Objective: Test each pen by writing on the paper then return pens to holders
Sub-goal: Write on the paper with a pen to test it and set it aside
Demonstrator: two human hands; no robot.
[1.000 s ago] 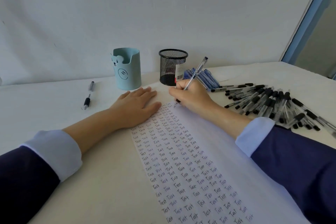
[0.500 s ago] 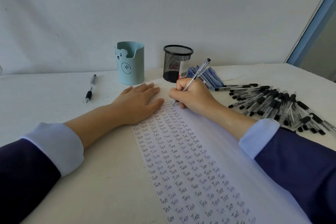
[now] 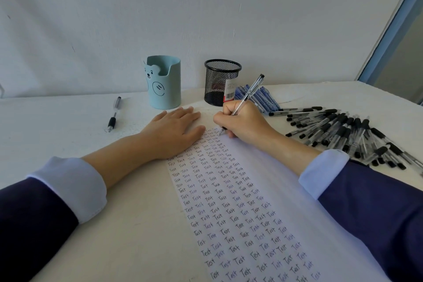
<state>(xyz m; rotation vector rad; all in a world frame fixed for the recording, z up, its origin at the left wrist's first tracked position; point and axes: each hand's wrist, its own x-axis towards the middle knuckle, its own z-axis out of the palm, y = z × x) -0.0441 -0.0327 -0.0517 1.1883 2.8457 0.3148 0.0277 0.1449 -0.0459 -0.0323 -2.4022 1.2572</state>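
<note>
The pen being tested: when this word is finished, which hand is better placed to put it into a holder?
The right hand: it grips the pen, and the black mesh holder stands just beyond its knuckles. The left hand lies flat on the paper, steadying it.

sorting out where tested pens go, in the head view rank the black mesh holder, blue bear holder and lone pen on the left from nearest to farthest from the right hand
1. black mesh holder, just behind the right hand gripping the clear pen.
2. blue bear holder, farther left, behind the left hand.
3. lone pen, far left on the table.
</note>
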